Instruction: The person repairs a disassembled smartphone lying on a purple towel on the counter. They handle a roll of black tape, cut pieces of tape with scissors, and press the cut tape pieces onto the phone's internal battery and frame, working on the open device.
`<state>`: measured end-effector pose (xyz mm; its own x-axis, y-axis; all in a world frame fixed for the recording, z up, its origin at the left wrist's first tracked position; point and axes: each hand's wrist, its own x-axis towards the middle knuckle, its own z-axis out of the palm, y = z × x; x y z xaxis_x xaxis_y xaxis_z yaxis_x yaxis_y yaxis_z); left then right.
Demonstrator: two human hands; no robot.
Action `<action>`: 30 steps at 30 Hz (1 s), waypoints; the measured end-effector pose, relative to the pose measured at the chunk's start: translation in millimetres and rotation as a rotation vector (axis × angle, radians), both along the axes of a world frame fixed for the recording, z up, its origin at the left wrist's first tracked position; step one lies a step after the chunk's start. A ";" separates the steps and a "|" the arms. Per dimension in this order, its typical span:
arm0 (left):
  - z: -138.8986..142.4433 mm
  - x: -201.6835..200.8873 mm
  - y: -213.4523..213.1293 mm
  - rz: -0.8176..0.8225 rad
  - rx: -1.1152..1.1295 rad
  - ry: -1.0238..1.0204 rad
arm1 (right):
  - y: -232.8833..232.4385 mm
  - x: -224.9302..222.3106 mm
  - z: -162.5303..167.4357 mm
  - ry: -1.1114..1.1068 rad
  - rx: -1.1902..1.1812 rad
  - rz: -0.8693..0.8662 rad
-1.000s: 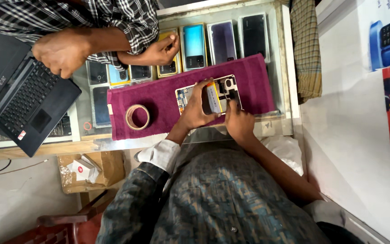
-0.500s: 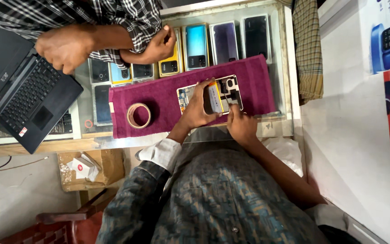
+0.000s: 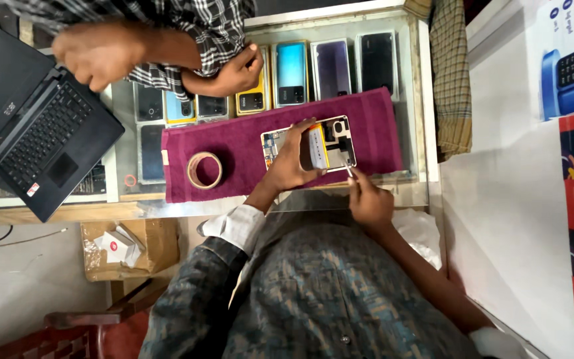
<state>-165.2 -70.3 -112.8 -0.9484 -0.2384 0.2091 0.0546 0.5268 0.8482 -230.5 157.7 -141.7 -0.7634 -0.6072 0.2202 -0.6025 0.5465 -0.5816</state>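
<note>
Phone (image 3: 330,143) with its back cover off lies on a purple towel (image 3: 234,149) spread over the glass surface (image 3: 420,100). Left hand (image 3: 293,159) rests across its middle, fingers curled over the yellow battery, grip pressed down on it. Right hand (image 3: 367,199) sits at the phone's near edge, fingertips pinched together on a thin tool (image 3: 349,171). Roll of tape (image 3: 204,170) lies on the towel near the left hand. Another person's hands hover by a black laptop (image 3: 34,133).
</note>
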 end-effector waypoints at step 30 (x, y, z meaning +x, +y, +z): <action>-32.1 64.2 25.0 0.604 0.791 -0.109 | -78.3 -26.8 -1.4 -0.852 -0.316 0.021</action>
<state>-100.9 -45.3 -145.0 -0.6269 -0.7196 -0.2986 -0.1350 -0.2772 0.9513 -257.3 79.4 -143.1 -0.7331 -0.6304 -0.2551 0.0925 0.2792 -0.9558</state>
